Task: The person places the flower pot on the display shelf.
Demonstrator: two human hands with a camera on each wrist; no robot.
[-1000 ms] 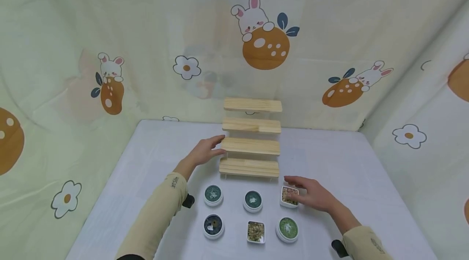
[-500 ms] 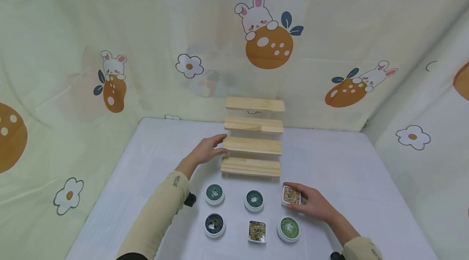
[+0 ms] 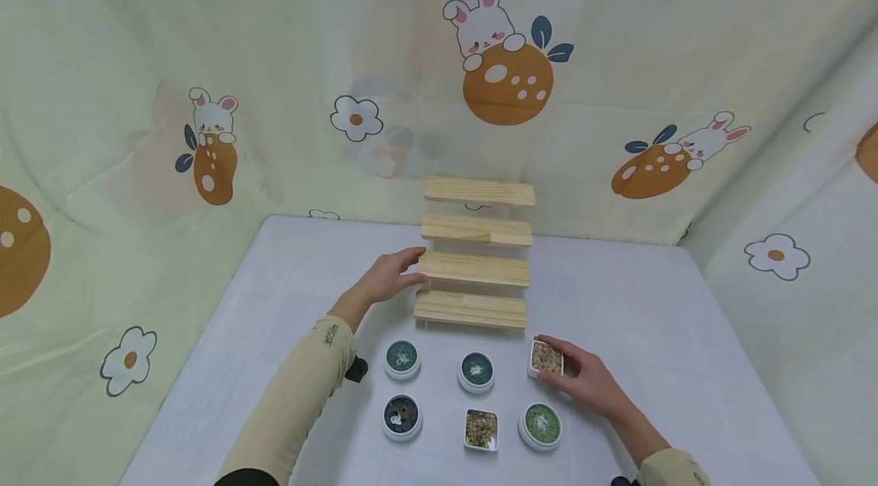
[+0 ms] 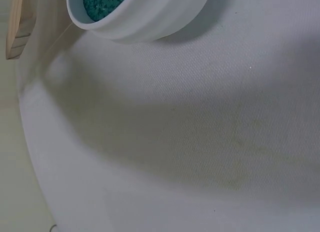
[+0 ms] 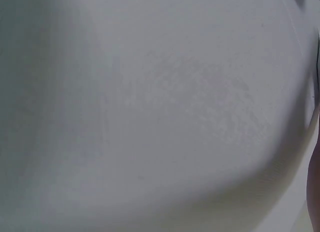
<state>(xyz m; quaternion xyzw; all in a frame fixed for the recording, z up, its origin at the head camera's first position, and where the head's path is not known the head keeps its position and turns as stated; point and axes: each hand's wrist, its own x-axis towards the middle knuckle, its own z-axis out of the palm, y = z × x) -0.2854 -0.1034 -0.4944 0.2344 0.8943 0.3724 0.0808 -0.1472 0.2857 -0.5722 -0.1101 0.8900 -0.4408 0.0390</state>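
In the head view my left hand (image 3: 382,278) is at the left end of a stepped wooden display rack (image 3: 473,269), holding one of its lower shelves with the thumb at the front and the fingers at the back. My right hand (image 3: 588,379) grips a small square white dish (image 3: 546,358) of beige-brown granules between thumb and fingers, just in front of the rack's right end. The left wrist view shows a round white pot (image 4: 165,14) with teal granules, close to the rack (image 4: 21,24). Only a sliver of skin appears in the right wrist view; the dish is out of sight there.
Round white pots with teal (image 3: 402,356), dark green (image 3: 476,370), dark blue-black (image 3: 401,416) and bright green (image 3: 542,425) contents stand before the rack. Another square dish (image 3: 482,430) sits among them. A printed curtain (image 3: 295,75) rises behind the white-covered table (image 3: 617,288).
My right hand has come down around the square dish and now pinches it, the fingers closing on its sides. The left hand stays on the rack. The head view has shifted slightly.
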